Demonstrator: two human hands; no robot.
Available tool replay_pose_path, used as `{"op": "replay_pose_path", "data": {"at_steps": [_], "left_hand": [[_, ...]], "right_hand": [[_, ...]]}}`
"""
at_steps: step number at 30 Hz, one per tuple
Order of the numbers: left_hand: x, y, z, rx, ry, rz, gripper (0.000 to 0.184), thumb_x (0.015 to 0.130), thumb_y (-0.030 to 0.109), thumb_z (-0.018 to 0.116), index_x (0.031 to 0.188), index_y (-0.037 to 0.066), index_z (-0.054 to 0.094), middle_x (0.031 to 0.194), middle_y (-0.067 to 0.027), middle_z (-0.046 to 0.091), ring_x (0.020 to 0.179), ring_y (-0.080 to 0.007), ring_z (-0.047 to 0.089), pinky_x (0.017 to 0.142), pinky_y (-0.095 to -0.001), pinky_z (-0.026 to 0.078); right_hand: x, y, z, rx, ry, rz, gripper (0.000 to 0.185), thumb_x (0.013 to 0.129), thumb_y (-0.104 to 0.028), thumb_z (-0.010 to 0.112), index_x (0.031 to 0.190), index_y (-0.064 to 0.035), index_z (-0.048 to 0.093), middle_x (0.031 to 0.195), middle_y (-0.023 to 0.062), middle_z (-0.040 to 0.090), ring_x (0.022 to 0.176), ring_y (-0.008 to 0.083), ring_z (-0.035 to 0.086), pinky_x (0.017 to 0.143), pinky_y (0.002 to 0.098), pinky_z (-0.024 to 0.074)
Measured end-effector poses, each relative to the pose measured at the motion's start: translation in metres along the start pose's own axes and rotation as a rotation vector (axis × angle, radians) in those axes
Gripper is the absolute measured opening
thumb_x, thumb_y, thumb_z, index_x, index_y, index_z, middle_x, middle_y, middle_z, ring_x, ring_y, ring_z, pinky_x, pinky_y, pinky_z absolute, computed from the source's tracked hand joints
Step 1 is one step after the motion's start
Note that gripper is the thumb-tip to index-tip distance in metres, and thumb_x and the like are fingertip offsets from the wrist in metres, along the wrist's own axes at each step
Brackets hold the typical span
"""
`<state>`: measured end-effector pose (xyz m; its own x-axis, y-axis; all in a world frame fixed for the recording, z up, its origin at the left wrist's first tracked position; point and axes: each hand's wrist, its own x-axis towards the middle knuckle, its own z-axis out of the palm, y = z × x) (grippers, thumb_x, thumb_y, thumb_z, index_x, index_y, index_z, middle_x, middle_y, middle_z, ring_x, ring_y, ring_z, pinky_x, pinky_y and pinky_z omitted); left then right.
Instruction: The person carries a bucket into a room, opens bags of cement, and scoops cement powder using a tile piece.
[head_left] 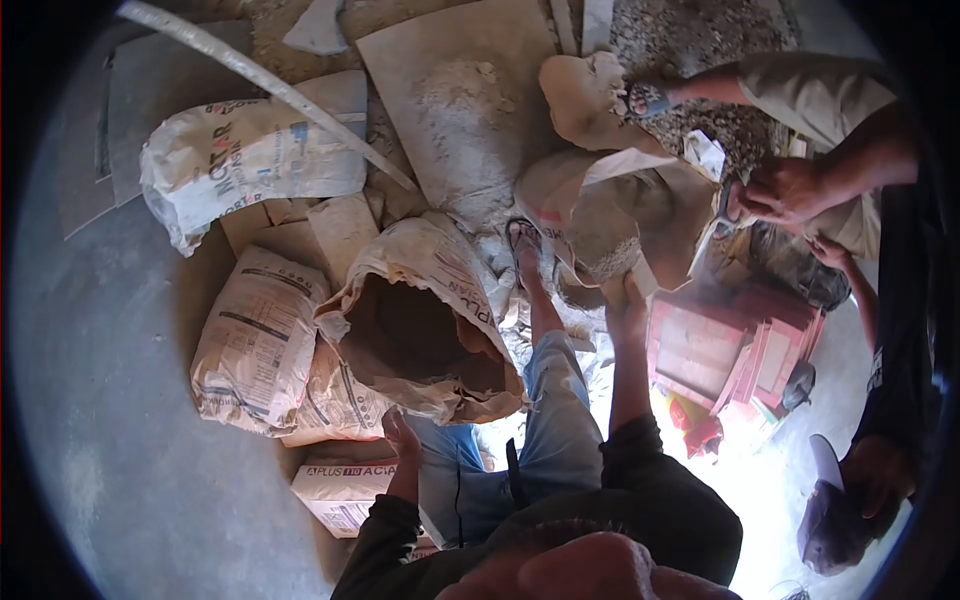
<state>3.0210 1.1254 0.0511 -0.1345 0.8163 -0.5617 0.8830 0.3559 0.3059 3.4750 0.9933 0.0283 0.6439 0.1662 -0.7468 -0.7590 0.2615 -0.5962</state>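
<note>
My left hand (pixel 402 437) is at the lower edge of an open paper bag (pixel 440 250) with dark space inside; its fingers look spread and touch or nearly touch the bag. My right hand (pixel 627 305) is at the near rim of a second open bag (pixel 555 195), which holds grey powder (pixel 603 228); its fingers are partly hidden by the rim, closed on the paper. Across that bag, a co-worker's hand (pixel 785 190) is at its right edge.
A mortar bag (pixel 250 150) lies at the upper left, full bags (pixel 262 340) below it. Powder lies on a board (pixel 460 110). A long pale strip (pixel 270 85) crosses the upper left. Gravel (pixel 700 40) and pink boxes (pixel 700 350) are right. The co-worker wears a cap (pixel 832 525).
</note>
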Motion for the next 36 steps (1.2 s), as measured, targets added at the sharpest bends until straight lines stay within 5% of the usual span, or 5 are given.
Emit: {"op": "replay_pose_path", "data": {"at_steps": [8,19,26,32,36], "left_hand": [[-0.013,0.008,-0.004,-0.166,0.057,-0.072,0.040,0.088,0.031,0.047,0.100,-0.006,0.055,0.094,-0.0195,0.056,0.087,-0.0293,0.053,0.079,-0.0364,0.041],[-0.035,-0.007,-0.003,-0.024,0.054,0.069,0.026,0.090,0.018,0.040,0.098,-0.004,0.053,0.095,-0.0225,0.053,0.084,-0.0350,0.051,0.075,-0.0401,0.041],[-0.046,-0.019,0.006,0.107,0.127,0.259,0.022,0.089,0.014,0.038,0.097,-0.005,0.048,0.097,-0.0237,0.051,0.083,-0.0387,0.049,0.077,-0.0409,0.039],[-0.040,0.002,0.003,-0.159,0.099,-0.049,0.037,0.087,0.029,0.043,0.097,-0.006,0.052,0.093,-0.0217,0.053,0.085,-0.0347,0.050,0.078,-0.0403,0.039],[-0.037,-0.008,0.005,-0.168,0.088,-0.040,0.046,0.087,0.038,0.042,0.097,-0.006,0.054,0.092,-0.0206,0.054,0.085,-0.0323,0.050,0.079,-0.0393,0.039]], "right_hand": [[0.037,0.058,0.133,0.016,0.145,0.145,0.043,0.081,-0.022,0.060,0.120,-0.0113,0.045,0.110,0.0048,0.052,0.102,0.0194,0.050,0.087,0.0383,0.0415],[0.288,0.163,0.212,-0.336,0.306,0.037,0.045,0.077,-0.020,0.064,0.116,-0.0050,0.049,0.114,0.0090,0.055,0.096,0.0227,0.057,0.076,0.0335,0.0465],[0.322,0.151,0.246,-1.388,0.292,-0.679,0.028,0.074,-0.023,0.060,0.082,0.0031,0.063,0.080,0.0234,0.062,0.080,0.0367,0.061,0.070,0.0429,0.0465],[0.323,0.124,0.235,-1.355,0.047,-1.023,0.028,0.074,-0.023,0.060,0.078,0.0044,0.061,0.075,0.0234,0.061,0.073,0.0363,0.061,0.067,0.0427,0.0463],[0.222,0.094,0.216,-1.130,-0.014,-0.934,0.028,0.073,-0.023,0.063,0.083,0.0025,0.063,0.073,0.0200,0.062,0.069,0.0290,0.062,0.065,0.0393,0.0463]]}}
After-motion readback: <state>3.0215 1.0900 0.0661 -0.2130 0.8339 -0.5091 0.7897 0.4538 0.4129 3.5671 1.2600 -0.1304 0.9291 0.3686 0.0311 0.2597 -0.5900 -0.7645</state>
